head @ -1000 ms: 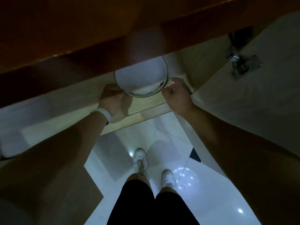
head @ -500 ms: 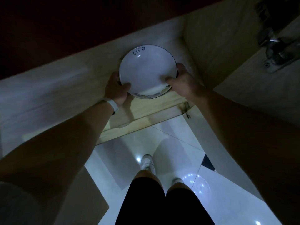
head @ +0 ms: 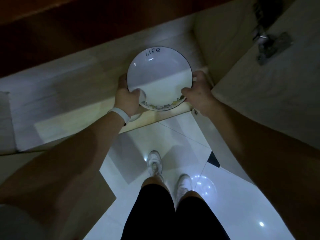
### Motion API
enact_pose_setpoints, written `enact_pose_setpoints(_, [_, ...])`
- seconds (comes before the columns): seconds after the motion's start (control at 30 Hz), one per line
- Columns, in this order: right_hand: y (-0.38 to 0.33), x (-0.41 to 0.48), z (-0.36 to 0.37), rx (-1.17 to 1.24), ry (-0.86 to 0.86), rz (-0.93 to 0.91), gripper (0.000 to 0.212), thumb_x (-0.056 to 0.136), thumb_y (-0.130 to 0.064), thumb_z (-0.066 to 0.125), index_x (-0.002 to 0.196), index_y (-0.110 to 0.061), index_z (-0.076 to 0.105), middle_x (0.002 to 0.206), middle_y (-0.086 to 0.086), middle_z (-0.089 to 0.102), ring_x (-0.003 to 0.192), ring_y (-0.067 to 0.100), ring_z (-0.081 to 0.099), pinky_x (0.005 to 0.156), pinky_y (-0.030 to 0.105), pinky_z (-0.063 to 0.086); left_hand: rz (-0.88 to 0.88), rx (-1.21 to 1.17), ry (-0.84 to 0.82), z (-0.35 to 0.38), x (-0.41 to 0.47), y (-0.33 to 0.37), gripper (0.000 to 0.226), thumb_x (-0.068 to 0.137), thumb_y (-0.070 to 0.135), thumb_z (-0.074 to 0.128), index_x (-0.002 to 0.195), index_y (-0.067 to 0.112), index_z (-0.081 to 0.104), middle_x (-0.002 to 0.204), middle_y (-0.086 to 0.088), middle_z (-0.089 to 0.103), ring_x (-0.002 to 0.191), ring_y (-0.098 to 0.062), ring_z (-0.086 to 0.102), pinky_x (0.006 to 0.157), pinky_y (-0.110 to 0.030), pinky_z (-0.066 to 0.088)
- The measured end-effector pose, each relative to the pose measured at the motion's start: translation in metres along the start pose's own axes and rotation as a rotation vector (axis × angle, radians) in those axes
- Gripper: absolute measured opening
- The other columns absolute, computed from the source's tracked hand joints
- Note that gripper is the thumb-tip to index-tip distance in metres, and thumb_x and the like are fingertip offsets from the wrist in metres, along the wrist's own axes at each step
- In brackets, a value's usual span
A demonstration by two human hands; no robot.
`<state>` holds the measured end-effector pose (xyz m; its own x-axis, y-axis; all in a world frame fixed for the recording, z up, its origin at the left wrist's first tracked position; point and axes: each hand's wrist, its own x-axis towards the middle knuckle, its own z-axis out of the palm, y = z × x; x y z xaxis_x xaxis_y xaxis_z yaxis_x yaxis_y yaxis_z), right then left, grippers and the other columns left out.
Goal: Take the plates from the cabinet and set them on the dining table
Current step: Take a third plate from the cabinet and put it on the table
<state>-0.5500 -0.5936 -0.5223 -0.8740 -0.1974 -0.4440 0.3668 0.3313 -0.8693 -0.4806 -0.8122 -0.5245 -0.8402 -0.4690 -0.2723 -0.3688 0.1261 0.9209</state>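
A round white plate (head: 159,75) with a dark rim, the word "Life" at its far edge and a small painted border at its near edge, is held over the pale wooden cabinet shelf (head: 69,108). My left hand (head: 127,99), with a white wristband, grips its left near edge. My right hand (head: 199,92) grips its right near edge. Both thumbs lie on the plate's top face. Whether the plate touches the shelf is unclear.
An open cabinet door (head: 270,94) with a metal hinge (head: 271,47) stands at the right. A dark wooden top (head: 86,26) overhangs the shelf. Below are glossy white floor tiles (head: 233,205), my legs and white shoes (head: 155,163).
The plate has come out from under the dark overhang toward me and is now fully in sight. Both hands moved from its sides to a firm hold on its near edge.
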Motion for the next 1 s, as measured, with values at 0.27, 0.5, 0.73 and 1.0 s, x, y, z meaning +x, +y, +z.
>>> enact_pose_setpoints(0.27, [-0.022,-0.093,-0.017,0.035,0.002,-0.019,0.047,0.081,0.007,0.054,0.115,-0.018,0.037,0.099,-0.006,0.056,0.084,0.002,0.06,0.062,0.02,0.053,-0.083,-0.125,0.026,-0.021,-0.089,0.03,0.046,0.09,-0.005,0.05,0.129,0.019,0.045,0.118,-0.005,0.06,0.103,-0.022,0.06,0.081,-0.036,0.054])
enact_pose_setpoints(0.5, [-0.05,-0.183,-0.04,0.067,-0.03,-0.056,0.059,0.076,0.01,0.053,0.123,-0.025,0.043,0.106,-0.013,0.059,0.087,-0.013,0.06,0.067,0.013,0.05,-0.023,-0.137,0.024,-0.035,-0.177,0.071,0.046,0.091,-0.01,0.048,0.125,0.02,0.042,0.114,0.001,0.057,0.097,-0.008,0.058,0.08,-0.021,0.052])
enact_pose_setpoints(0.73, [-0.094,-0.254,-0.073,0.078,-0.035,-0.128,0.063,0.078,0.011,0.053,0.136,-0.011,0.044,0.124,0.006,0.06,0.112,0.019,0.059,0.089,0.046,0.055,0.033,-0.225,0.044,-0.038,-0.244,0.127,0.049,0.09,-0.014,0.045,0.123,0.022,0.044,0.111,0.012,0.059,0.094,0.003,0.06,0.083,-0.024,0.052])
enact_pose_setpoints(1.0, [-0.14,-0.324,-0.108,0.214,-0.001,-0.221,0.063,0.081,0.004,0.059,0.13,-0.031,0.043,0.115,-0.02,0.06,0.1,-0.003,0.062,0.069,0.021,0.056,0.102,-0.378,-0.024,-0.046,-0.292,0.192,0.052,0.089,-0.009,0.05,0.131,0.021,0.047,0.116,0.008,0.063,0.103,-0.008,0.064,0.08,-0.033,0.057])
